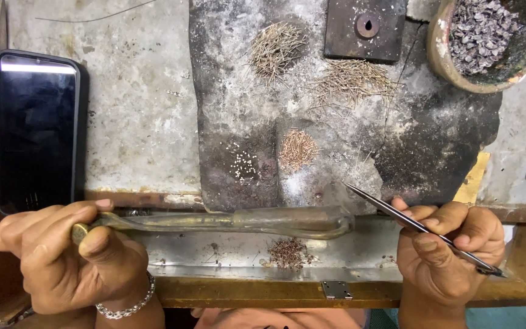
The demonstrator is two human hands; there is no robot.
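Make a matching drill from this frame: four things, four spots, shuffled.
1 phone
2 bowl of dark chips
3 tweezers
4 brass torch pipe

a in the left hand
b top right corner
c in the right hand
d lying at the far left

Pairs: 1-d, 2-b, 3-c, 4-a

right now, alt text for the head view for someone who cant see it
Left hand grips a long brass blowpipe laid across the bench edge, while the right hand holds fine tweezers pointed at a scorched dark slab. The slab carries piles of short wire pieces and tiny pale beads; a black phone lies left.
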